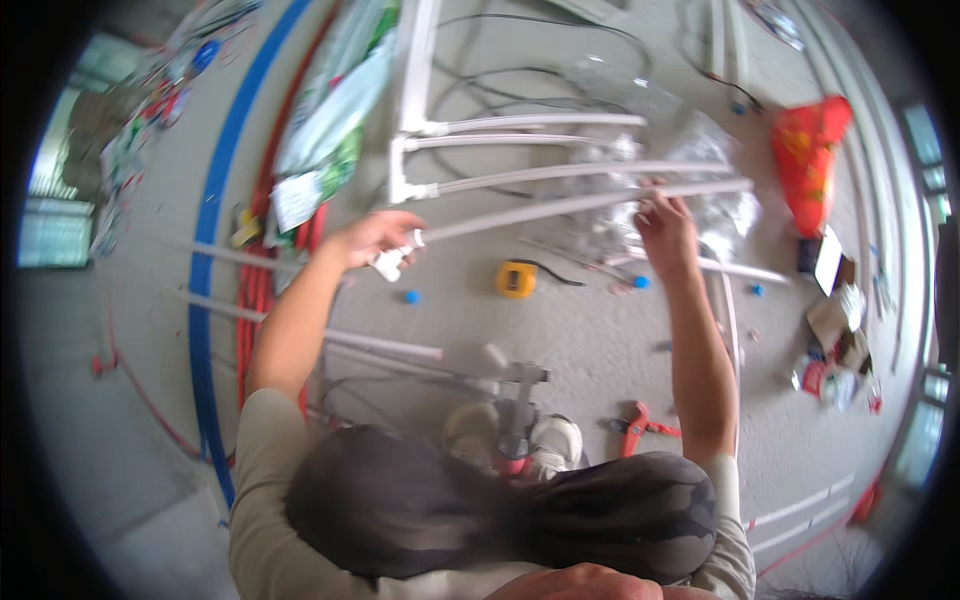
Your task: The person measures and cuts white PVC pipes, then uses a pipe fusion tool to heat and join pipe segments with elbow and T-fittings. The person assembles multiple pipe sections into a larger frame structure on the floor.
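A straight white plastic pipe [540,212] spans the space between my hands, tilted slightly up to the right. At its left end sits a white pipe fitting [390,262], which looks like a tee, slightly blurred. My left hand [378,236] is closed around the fitting, thumb and fingers near where it meets the pipe. My right hand [664,222] grips the pipe toward its far right end. Just beyond lies a white pipe frame [397,165] with joints and parallel branches on the floor.
A yellow tape measure [516,279] rests on the concrete floor. Red pipe cutters [634,428] and a grey tool with a head [522,400] lie near my shoes. Clear plastic bags [690,150], an orange-red bag [808,160], a blue pipe [207,240] and loose white pipes [380,345] surround me.
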Available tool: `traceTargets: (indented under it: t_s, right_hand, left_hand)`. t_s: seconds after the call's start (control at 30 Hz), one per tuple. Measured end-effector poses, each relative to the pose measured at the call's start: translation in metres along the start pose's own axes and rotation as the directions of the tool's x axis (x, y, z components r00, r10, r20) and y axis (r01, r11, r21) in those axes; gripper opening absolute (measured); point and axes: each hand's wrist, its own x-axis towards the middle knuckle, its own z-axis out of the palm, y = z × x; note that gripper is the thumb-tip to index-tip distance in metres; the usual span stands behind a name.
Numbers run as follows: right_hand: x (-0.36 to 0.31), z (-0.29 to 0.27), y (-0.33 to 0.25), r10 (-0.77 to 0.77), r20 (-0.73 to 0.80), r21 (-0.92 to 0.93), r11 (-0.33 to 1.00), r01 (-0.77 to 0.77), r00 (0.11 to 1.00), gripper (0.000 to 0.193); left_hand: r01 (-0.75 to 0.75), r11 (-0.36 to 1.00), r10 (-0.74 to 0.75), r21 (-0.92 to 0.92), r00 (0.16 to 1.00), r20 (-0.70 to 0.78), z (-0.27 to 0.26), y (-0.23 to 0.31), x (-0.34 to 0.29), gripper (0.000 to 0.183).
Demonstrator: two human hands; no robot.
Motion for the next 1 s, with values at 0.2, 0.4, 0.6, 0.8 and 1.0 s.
traceTargets:
  t_s: [0.2, 0.4, 0.6, 0.8, 1.0]
  right_hand:
    - [0.023, -0.021, 0.001, 0.056, -0.299, -0.186, 0.976, -0.116, 0.953, 0.021]
    - [0.047, -0.009, 0.007, 0.119, -0.354, -0.287, 0.930, -0.229, 0.928, 0.026]
    - [0.060, -0.025, 0.012, 0.091, -0.387, -0.414, 0.872, -0.261, 0.918, 0.020]
    - [0.057, -0.012, 0.008, 0.098, -0.419, -0.437, 0.850, -0.295, 0.903, 0.024]
    - [0.058, -0.011, 0.007, 0.068, -0.413, -0.477, 0.834, -0.279, 0.908, 0.023]
  left_hand:
    - [-0.212, 0.899, 0.195, -0.384, 0.977, -0.082, -0.012, -0.011, 0.013, 0.044]
    - [-0.384, 0.878, 0.286, -0.285, 0.899, -0.331, -0.019, -0.054, 0.011, 0.037]
    - [-0.476, 0.812, 0.326, -0.339, 0.851, -0.413, -0.010, -0.060, 0.027, 0.038]
    - [-0.455, 0.836, 0.288, -0.308, 0.841, -0.459, -0.001, -0.058, 0.024, 0.035]
    - [-0.505, 0.805, 0.357, -0.312, 0.832, -0.425, 0.002, -0.065, 0.030, 0.037]
